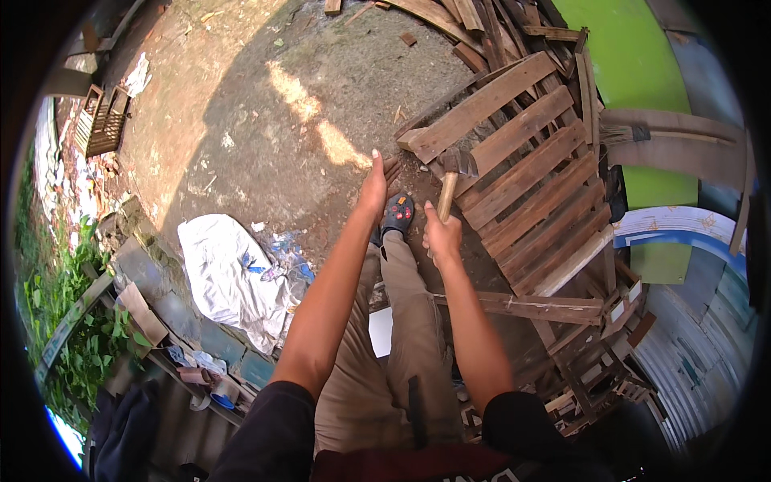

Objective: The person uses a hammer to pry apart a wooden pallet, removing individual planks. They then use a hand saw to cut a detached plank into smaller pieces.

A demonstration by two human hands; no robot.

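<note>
A: Starting at the left, what do we have?

B: A small slatted wooden rack (103,138) near the edge of the yard, then a crumpled white sheet (225,261) on the ground. The sheet lies well apart from our hands, perhaps just to be out of the way.

A: And our left grip (374,191)?

B: Open and bare, fingers stretched forward, thumb up. We hold nothing there. Held flat like that, it may be for pointing or balance; we can't be sure.

A: Below it?

B: Our dark clog (401,218) with its bright studs, planted on the ground between our two hands.

A: Now our right grip (442,236).

B: Closed around the wooden handle of the hammer (448,195). A bit of the handle shows below our fist and the metal head points away from us, so we probably hold it there to keep the head steady.

A: Where is that head?

B: In front of the near-left ends of the slatted pallet (526,175). We can't tell whether they touch. The pallet's boards run side by side with gaps, beside loose timber that perhaps props it.

A: Furthest right?

B: A bright green panel (642,48), upright beyond the wood, probably serving as a wall.
</note>
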